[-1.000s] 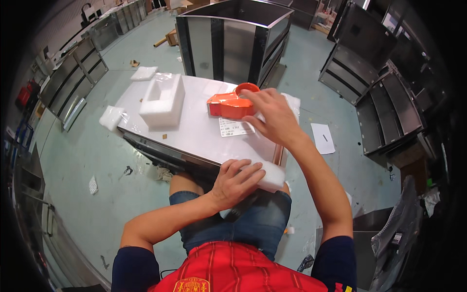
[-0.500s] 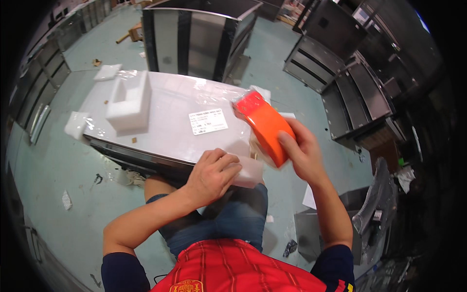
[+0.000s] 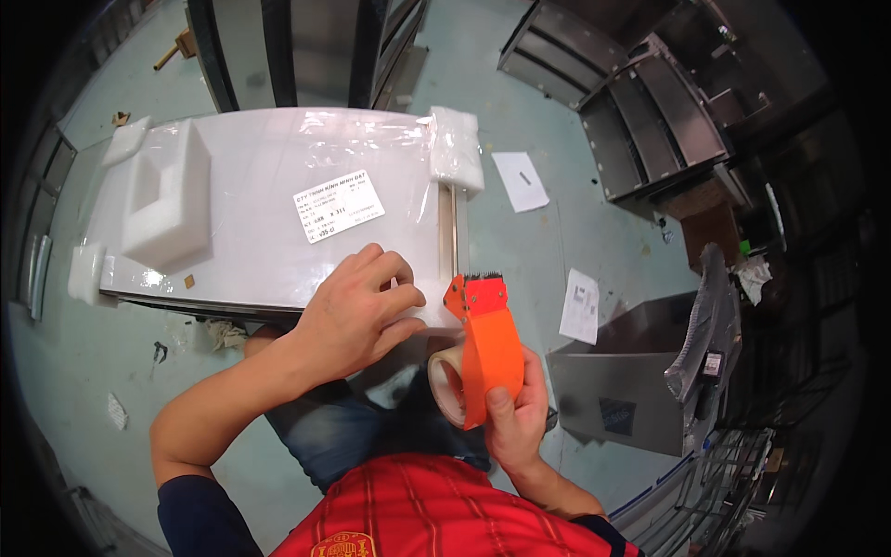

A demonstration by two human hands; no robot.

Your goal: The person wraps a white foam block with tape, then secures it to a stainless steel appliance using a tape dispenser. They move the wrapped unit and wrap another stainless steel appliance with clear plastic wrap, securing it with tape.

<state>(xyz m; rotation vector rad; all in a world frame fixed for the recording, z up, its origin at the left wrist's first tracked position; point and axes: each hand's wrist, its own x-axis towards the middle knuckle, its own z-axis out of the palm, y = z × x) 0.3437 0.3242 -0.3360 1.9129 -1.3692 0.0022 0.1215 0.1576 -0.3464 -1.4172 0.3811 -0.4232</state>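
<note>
Head view: pinching one orange tape dispenser (image 3: pixel 492 357) at 5 o'clock in the right hand (image 3: pixel 522 413), gripped low, probably to keep the teeth (image 3: pixel 483 277) clear of fingers. Holding the left hand (image 3: pixel 362 302) loosely spread at 9 o'clock; cannot tell if touching foam. On one wrapped panel (image 3: pixel 255 218) at 10 o'clock, presumably to guard corners: four foam pads (image 3: pixel 455 153); also one hollow block (image 3: pixel 176 234), one label (image 3: pixel 336 206).

tape disp. (image 3: pixel 499 357): orange (redder at tip) | foam (image 3: pixel 192 209): wht | shirt (image 3: pixel 418 506): red, dk stripes
</note>
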